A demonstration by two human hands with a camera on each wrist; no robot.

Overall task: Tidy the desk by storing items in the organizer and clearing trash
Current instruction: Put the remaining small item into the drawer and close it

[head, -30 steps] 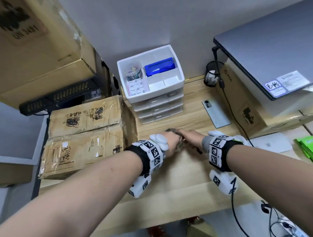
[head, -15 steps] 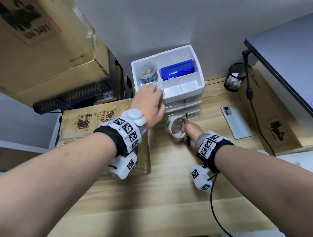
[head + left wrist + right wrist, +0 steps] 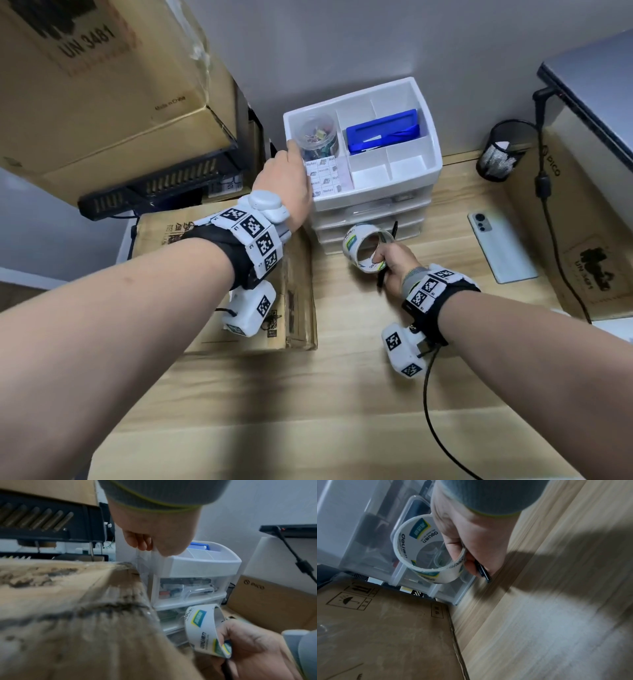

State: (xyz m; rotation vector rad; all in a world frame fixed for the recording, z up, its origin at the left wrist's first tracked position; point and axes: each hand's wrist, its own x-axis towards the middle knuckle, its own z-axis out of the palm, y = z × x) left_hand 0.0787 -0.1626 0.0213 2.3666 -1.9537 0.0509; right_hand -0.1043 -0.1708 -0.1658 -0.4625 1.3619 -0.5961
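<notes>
A white drawer organizer [image 3: 432, 161] stands against the wall, its top tray holding a clear jar [image 3: 317, 132], a blue box [image 3: 380, 133] and a notes pad [image 3: 325, 174]. My left hand [image 3: 284, 178] sits at the tray's left front corner; in the left wrist view its fingers [image 3: 140, 543] curl against the organizer [image 3: 205, 566] wall with the thumb on the rim. My right hand [image 3: 394, 263] holds a white tape roll [image 3: 352, 240] and a black pen [image 3: 394, 229] just in front of the lower drawers. The right wrist view shows a finger hooked through the tape roll [image 3: 406, 545] and the pen [image 3: 482, 572] tucked under the fingers.
A taped cardboard box [image 3: 239, 308] lies left of the organizer, under my left wrist. A phone [image 3: 501, 246] lies face down to the right, with a black mesh cup [image 3: 503, 150] behind it. A laptop [image 3: 599, 85] sits on a box [image 3: 582, 240]; a cable hangs beside it.
Both hands left the middle of the desk. The left hand rose to the organizer's top left corner. The right hand lifted the tape roll and pen toward the drawers.
</notes>
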